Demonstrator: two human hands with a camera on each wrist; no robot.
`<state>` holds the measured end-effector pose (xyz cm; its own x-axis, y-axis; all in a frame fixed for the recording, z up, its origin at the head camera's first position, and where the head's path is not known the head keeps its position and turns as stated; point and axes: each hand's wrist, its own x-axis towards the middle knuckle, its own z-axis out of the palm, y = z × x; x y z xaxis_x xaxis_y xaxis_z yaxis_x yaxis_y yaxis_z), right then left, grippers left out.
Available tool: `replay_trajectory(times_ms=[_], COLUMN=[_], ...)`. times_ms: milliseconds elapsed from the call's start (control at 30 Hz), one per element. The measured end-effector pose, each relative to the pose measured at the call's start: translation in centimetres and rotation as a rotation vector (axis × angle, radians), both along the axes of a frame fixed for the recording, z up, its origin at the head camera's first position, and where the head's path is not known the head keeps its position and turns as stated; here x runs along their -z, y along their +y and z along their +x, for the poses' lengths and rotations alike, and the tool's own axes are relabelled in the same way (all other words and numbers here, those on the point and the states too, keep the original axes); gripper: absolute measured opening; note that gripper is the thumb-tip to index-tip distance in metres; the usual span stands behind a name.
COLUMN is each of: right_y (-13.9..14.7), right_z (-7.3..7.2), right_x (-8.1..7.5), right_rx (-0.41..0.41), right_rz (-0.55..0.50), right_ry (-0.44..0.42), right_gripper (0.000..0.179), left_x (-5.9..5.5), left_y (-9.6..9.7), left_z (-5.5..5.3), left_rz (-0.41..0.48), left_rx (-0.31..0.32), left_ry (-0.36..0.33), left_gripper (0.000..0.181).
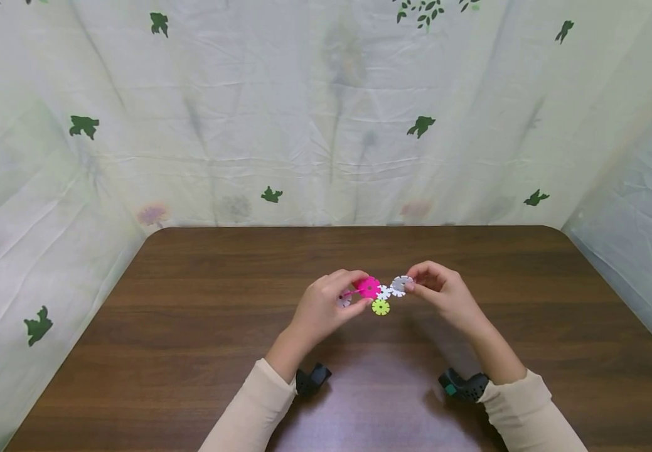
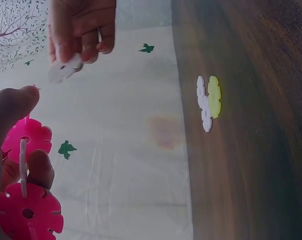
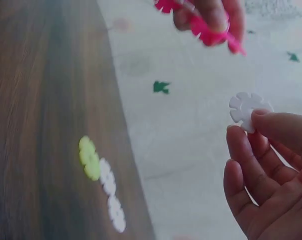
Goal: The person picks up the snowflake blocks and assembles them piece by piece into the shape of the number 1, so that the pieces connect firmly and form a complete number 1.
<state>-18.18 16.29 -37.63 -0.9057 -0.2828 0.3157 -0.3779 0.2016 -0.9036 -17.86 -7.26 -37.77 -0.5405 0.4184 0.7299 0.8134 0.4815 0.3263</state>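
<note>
My left hand [image 1: 321,302] grips a joined piece made of pink notched discs [image 1: 369,288] and white ones, slotted into each other at angles. In the left wrist view, a pink disc [image 2: 29,212] stands out below the fingers, with a white disc [image 2: 23,167] edge-on above it. My right hand [image 1: 445,296] pinches a single white notched disc [image 3: 245,109] between thumb and fingers. It is held apart from the pink piece, a short way to its right.
On the brown wooden table [image 1: 218,339] lie a yellow-green disc [image 2: 214,97] and two white discs [image 3: 107,177], close together below the hands. A pale curtain [image 1: 314,125] with green bird shapes stands behind the table and along its sides.
</note>
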Motion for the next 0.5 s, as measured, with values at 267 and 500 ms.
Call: replay_trajectory(times_ms=[267,500], right_y=[-1.6,-2.0], right_z=[2.4,2.7], right_x=[-3.1,-3.2], right_rx=[-0.058,-0.071], right_rz=[-0.016,0.005], right_ry=[0.076,0.112], right_gripper=[0.013,0.012], left_x=[0.0,-0.1], left_y=[0.3,0.5], left_z=[0.2,0.3], left_rz=[-0.022,-0.025], left_rx=[0.009,0.019], left_ry=[-0.015,-0.012], left_gripper=[0.034,0.032])
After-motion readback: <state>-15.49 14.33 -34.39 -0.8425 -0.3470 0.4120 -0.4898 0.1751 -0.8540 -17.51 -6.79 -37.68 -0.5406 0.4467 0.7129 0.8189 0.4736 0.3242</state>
